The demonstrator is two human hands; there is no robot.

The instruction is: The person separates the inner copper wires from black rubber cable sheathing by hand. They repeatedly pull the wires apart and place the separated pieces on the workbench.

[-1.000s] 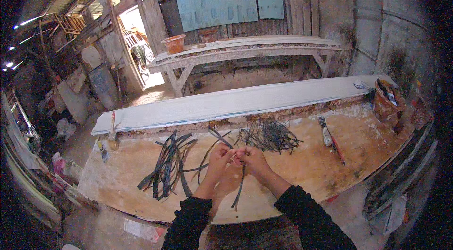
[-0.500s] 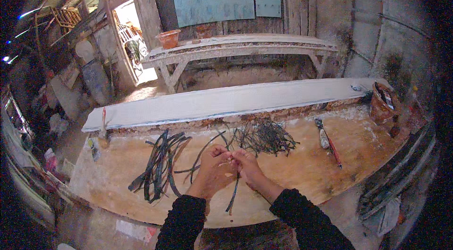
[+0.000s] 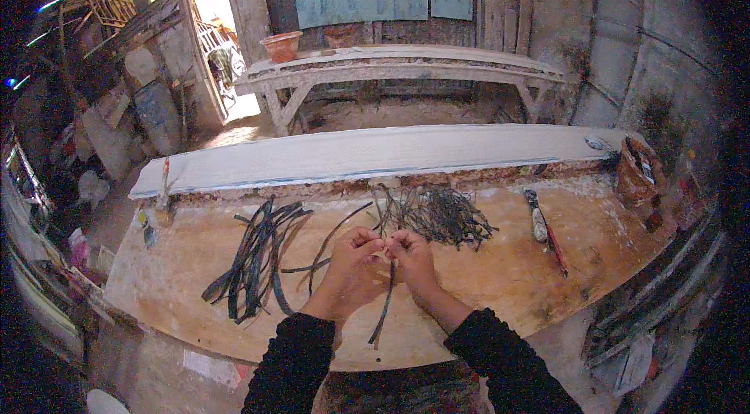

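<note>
My left hand (image 3: 353, 267) and my right hand (image 3: 414, 259) meet above the wooden board, their fingertips pinched together. Between them is a thin dark strip (image 3: 383, 308), whose lower end hangs toward the board's near edge. Its upper part is hard to tell from the strands behind. A bundle of wider dark strips (image 3: 254, 262) lies to the left of my hands, with a loose curved strip (image 3: 319, 265) beside my left wrist. Just beyond my right hand is a tangled heap of narrow dark strips (image 3: 453, 219).
A long white-coated slab (image 3: 367, 152) runs along the board's far side. On the wooden board (image 3: 500, 289), at the right, lie a whitened brush-like tool (image 3: 537, 219) and a red stick (image 3: 556, 250). A brown container (image 3: 637, 176) stands far right. A bench (image 3: 406, 62) stands behind.
My hands remain pinched together, with the fingertips slightly closer to each other. The whole view has shifted a little, and the dark strip still hangs beneath my fingers.
</note>
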